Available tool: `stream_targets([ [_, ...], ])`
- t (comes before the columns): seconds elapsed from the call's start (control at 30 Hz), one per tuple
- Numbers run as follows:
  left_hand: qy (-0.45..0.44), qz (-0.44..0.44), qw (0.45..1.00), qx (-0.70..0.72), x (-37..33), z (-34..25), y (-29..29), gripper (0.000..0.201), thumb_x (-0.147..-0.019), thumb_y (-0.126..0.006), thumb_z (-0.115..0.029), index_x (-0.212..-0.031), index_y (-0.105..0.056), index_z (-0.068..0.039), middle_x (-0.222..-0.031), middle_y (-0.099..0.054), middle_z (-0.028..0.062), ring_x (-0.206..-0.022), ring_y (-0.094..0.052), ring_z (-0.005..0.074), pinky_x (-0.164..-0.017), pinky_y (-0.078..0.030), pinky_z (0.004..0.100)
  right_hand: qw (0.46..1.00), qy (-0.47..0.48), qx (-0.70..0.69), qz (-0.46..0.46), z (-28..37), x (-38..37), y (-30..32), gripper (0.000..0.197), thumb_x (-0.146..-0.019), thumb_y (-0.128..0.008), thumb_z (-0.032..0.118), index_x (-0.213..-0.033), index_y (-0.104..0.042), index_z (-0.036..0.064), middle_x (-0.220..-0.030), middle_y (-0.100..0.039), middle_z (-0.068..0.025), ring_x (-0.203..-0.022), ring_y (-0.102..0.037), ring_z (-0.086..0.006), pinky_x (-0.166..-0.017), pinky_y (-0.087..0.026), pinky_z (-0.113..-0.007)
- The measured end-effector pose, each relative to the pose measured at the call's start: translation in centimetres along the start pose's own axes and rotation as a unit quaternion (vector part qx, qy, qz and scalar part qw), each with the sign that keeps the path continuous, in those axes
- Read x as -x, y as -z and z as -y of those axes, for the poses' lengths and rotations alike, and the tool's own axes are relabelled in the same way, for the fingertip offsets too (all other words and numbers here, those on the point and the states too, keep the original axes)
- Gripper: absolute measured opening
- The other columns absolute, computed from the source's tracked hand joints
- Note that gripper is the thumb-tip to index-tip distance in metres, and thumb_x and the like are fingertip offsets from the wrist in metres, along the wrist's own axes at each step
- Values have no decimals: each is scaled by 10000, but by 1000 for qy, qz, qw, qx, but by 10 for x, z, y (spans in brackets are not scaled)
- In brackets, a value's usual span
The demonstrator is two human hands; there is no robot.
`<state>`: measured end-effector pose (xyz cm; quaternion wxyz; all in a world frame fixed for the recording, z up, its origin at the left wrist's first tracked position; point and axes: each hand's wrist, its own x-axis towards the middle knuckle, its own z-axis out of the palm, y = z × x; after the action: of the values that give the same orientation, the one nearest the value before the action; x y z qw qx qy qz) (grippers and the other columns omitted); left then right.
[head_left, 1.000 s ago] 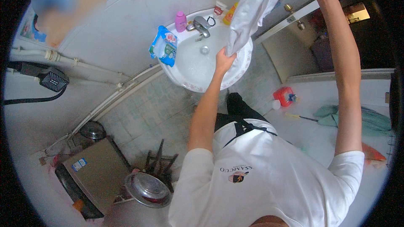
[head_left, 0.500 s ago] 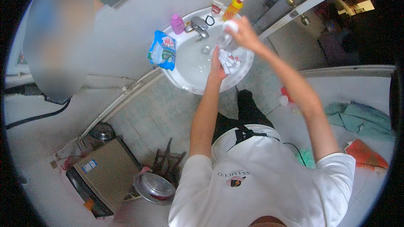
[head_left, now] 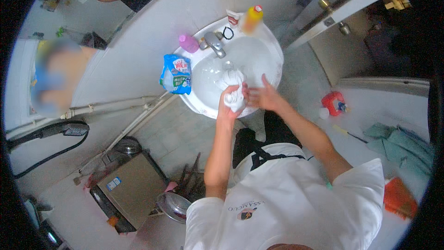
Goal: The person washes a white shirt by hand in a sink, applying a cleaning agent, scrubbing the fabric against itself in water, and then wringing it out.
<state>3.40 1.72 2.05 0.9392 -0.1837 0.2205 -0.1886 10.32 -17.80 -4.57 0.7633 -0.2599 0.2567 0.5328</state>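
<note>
A bunched white cloth is gripped in my left hand, over the near side of the white sink. Its folded exact kind cannot be made out. Just right of it, my right hand is spread, thumb raised and fingers beside the cloth; it holds nothing. Water lies in the basin below a metal tap. On the rim stand a pink bottle, a yellow bottle with a red cap and a white tube. A black band lies by the tap.
A blue detergent bag sits on the sink's left edge. Behind me at left are a brown-topped appliance and a metal basin. To the right lie a red pack, a green towel and an orange cloth.
My right hand has come down from the sink's far right side, and its fingers are now spread beside the cloth. The left hand has drawn the cloth nearer to me. The view has shifted.
</note>
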Motion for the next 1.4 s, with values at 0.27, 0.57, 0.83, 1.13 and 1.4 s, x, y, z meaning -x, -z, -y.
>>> stream_targets([
  [0.27, -58, 65, 991, 102, 1, 53, -28, 290, -927, -563, -190, -1095, -467, 25, -867, -473, 35, -685, -458, 142, -561, -439, 262, 979, 185, -73, 46, 14, -76, -73, 888, -848, -479, 728, -1369, -458, 10, -1336, -543, -177, -1192, -546, -331, -1041, -425, -478],
  [0.57, -64, -237, 929, -277, 3, 34, 13, 231, -922, -612, -222, -974, -549, -6, -747, -503, 57, -637, -496, 158, -526, -414, 259, 997, 65, 48, 4, 85, -124, -15, 498, -908, -605, 361, -1267, -558, 20, -1154, -657, -137, -1011, -651, -272, -927, -519, -421],
  [0.83, -27, -379, 126, -916, -9, -9, 33, 511, -766, -701, -178, -1231, -580, -4, -907, -678, 261, -794, -706, 358, -676, -554, 445, 651, 97, 722, -212, 74, -137, -18, 546, -797, -677, 401, -1248, -609, 99, -1178, -639, -228, -1114, -609, -398, -927, -502, -448],
  [1.13, -104, -298, 34, -948, -7, 0, -19, 606, -795, -734, -303, -1263, -547, 34, -1049, -671, 227, -888, -700, 342, -734, -561, 391, 796, -36, 576, -179, 87, -128, -49, 698, -808, -699, 522, -1242, -560, -7, -1155, -639, -193, -1065, -639, -329, -903, -531, -424],
  [1.4, -100, -245, 922, -281, 6, -4, -27, 575, -896, -599, -447, -1334, -512, -85, -1235, -624, 126, -522, -463, 145, -444, -379, 283, 993, -16, 111, 39, 88, -110, 28, 828, -857, -564, 661, -1431, -392, 90, -1394, -467, -176, -1188, -539, -281, -966, -476, -428],
])
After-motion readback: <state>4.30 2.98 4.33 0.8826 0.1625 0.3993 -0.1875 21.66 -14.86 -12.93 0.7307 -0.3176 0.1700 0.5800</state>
